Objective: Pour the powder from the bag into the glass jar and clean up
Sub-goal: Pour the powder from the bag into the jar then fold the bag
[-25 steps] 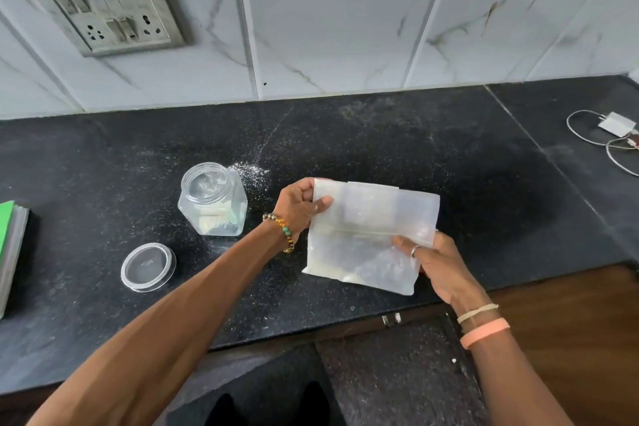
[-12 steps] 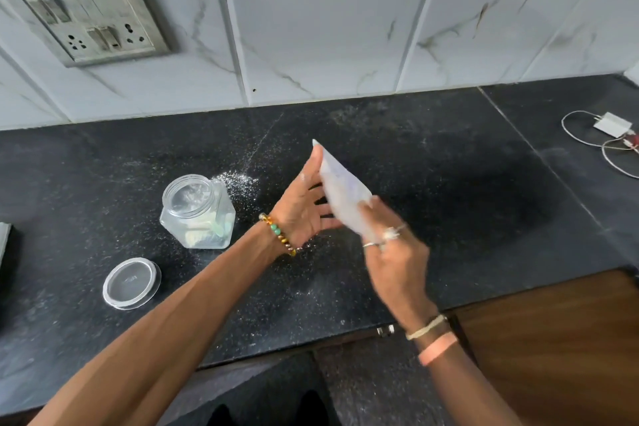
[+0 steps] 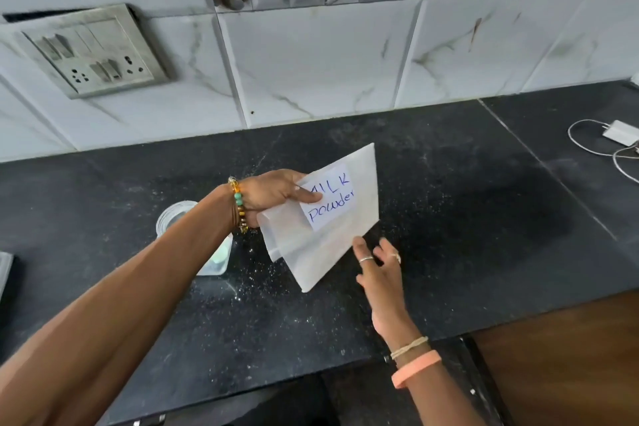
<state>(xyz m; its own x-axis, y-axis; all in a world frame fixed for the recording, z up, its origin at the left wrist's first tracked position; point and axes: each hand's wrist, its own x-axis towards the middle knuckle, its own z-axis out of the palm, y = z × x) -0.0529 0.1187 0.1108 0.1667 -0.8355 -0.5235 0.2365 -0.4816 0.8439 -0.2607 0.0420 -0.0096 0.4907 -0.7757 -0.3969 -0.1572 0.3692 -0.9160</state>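
Observation:
A flat translucent plastic bag point(image 3: 325, 245) with a white label reading "MILK powder" hangs over the black counter point(image 3: 449, 218). My left hand point(image 3: 276, 195) pinches its upper left edge, thumb on the label. My right hand point(image 3: 378, 264) is just below the bag's lower right edge, fingers apart, holding nothing. The glass jar point(image 3: 173, 218) stands on the counter to the left, mostly hidden behind my left forearm; its mouth is uncovered. White powder specks lie scattered on the counter around the jar and bag.
A white charger with cable point(image 3: 619, 135) lies at the far right of the counter. A switchboard point(image 3: 90, 52) is on the tiled wall at the left. Something grey point(image 3: 5, 270) shows at the left edge. The counter's front edge runs below my arms.
The bag has been turned so its label faces me. My right hand has let go of it and dropped below. The view shifted, and my forearm now covers the jar; the lid is out of sight.

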